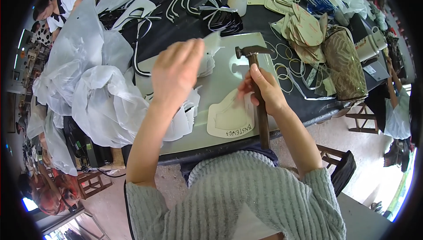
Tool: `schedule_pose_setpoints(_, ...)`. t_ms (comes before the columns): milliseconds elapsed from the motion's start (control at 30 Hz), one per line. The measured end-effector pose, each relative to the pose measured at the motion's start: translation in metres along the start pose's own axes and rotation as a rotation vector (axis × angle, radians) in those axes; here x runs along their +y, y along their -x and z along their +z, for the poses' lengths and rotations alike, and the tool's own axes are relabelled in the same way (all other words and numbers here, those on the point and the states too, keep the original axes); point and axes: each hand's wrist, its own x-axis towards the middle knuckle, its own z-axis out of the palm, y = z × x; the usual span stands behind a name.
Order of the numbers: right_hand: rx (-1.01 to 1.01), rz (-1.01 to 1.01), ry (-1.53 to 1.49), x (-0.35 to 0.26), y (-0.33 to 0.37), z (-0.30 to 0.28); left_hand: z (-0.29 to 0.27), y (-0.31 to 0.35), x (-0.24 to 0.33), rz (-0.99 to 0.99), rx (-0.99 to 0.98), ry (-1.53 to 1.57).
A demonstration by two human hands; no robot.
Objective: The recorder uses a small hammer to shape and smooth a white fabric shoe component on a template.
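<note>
A hammer (263,123) with a dark metal head and wooden handle is gripped by my right hand (272,92), its head pointing away from me. Blurred by motion, my left hand (176,70) is raised over the left part of a smooth grey-green board (233,66). A smeared pale flat piece (213,40) shows at its fingertips and seems held there. Left of my right hand, a cream-white template (230,121) with a drawn outline and handwriting lies on the board. Overlapping white cut pieces (181,123) lie under my left forearm, partly hidden.
Crumpled translucent plastic sheeting (105,103) covers the table's left side. A white squeeze bottle (238,0) stands beyond the board. To the right are stacked cream pieces (304,28), loose cord loops (286,61) and a patterned brown roll (343,63). Other people work at the far left.
</note>
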Motion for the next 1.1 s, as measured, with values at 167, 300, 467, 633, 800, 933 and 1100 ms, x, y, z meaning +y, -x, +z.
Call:
schedule_pose_setpoints(167,-0.055,-0.145,-0.11,-0.009,0.01,0.011,-0.001,0.023,0.062,0.08,-0.11,0.255)
schedule_pose_setpoints(300,-0.11,-0.127,0.044,-0.009,0.029,0.004,0.001,0.036,0.065,-0.678,-0.207,1.006)
schedule_pose_setpoints(467,-0.013,-0.126,0.137,0.003,0.04,0.001,0.003,0.037,0.047,-0.694,-0.517,0.87)
schedule_pose_setpoints(633,0.021,-0.047,0.215,0.026,0.04,-0.012,0.002,0.054,0.053,-0.726,-0.67,1.276)
schedule_pose_setpoints(800,0.017,-0.068,0.179,0.025,0.035,-0.011,0.006,0.062,0.065,-0.679,-0.777,1.179)
schedule_pose_setpoints(933,0.021,-0.075,0.194,0.024,0.036,-0.011,0.005,0.059,0.068,-0.668,-0.765,1.09)
schedule_pose_setpoints(1100,0.031,-0.078,0.206,0.025,0.036,-0.009,0.006,0.063,0.073,-0.69,-0.713,1.08)
